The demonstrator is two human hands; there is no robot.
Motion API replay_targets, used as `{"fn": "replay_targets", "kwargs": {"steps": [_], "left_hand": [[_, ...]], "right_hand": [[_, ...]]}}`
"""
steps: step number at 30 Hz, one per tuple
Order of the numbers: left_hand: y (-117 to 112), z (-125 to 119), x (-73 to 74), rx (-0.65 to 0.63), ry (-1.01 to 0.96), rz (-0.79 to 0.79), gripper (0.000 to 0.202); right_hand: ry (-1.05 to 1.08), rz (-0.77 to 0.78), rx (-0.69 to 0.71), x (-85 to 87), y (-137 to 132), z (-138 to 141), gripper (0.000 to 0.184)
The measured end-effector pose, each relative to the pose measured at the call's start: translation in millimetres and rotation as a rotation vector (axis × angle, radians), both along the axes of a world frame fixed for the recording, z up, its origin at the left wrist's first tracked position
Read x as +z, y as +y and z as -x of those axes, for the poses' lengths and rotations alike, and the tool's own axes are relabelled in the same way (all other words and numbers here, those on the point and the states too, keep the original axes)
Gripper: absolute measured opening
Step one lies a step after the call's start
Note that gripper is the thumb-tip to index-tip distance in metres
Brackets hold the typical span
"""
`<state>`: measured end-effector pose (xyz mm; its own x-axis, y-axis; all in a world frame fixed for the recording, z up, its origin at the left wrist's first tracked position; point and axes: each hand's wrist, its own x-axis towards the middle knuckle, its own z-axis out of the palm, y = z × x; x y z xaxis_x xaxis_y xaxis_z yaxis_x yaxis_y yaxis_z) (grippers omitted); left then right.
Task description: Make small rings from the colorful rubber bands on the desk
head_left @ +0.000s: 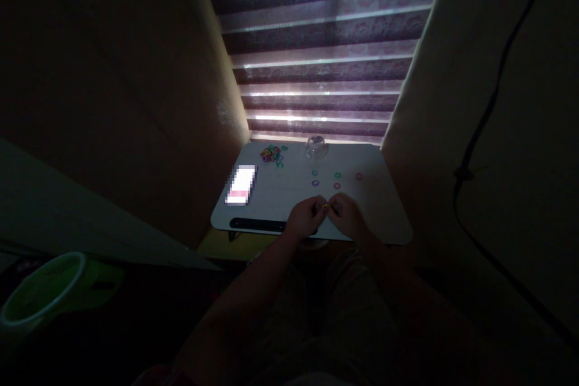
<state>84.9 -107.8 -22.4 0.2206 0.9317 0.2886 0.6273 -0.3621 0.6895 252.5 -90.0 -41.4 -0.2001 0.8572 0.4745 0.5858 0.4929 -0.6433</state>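
Note:
Over the front part of the white table (289,193), my left hand (309,216) and my right hand (346,215) meet, their fingers pinched around a small yellow band (325,206) that shows between the fingertips. Beyond them lie separate small ring-shaped bands: a purple band (315,183), a teal band (315,173), a green band (338,175) and two red or pink ones, including the red band (337,186). A heap of mixed-colour bands (270,154) sits at the back left. It is dim, so the grip is hard to see in detail.
A clear round container (316,148) stands at the table's back edge. At the left lies a phone (242,184) with a bright, blurred screen, and a dark slot (257,225) runs along the front. A pleated blind (325,60) hangs behind; a green basket (58,292) is at lower left.

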Motion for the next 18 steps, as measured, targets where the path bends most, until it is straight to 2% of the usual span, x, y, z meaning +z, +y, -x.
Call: {"fn": "replay_targets", "kwargs": {"steps": [18], "left_hand": [[0.4,-0.5,-0.7,0.000,-0.026,0.002,0.019]], "right_hand": [[0.022,0.015,0.011,5.2,-3.2,1.6,0.006]]}}
